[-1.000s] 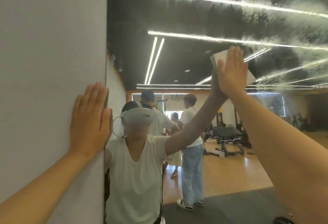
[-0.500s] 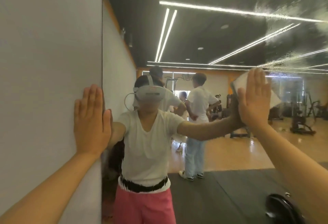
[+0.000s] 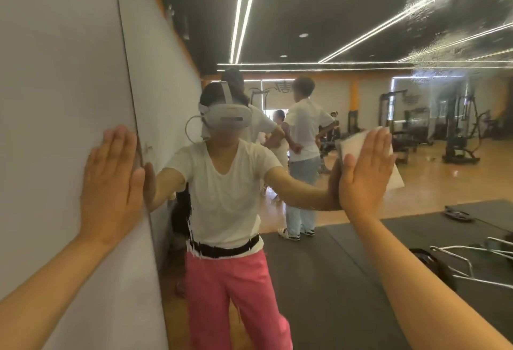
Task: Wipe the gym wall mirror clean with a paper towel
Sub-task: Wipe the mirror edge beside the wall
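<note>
— Mirror (image 3: 333,30) glass is stretching off to the right of that white wall (image 3: 55,58); where is the paper towel (image 3: 351,147) sitting?
— Flat against the glass, under my right grip (image 3: 363,175). I am pressing it there with fingers straight and close together, thumb out to the side; its white corners are poking out above and to the right.
— And the other one?
— My left grip (image 3: 111,183) is lying spread and flat on the wall, just beside the mirror's edge, holding nothing. Streaky wet specks (image 3: 444,52) are clinging to the glass high on the right
</note>
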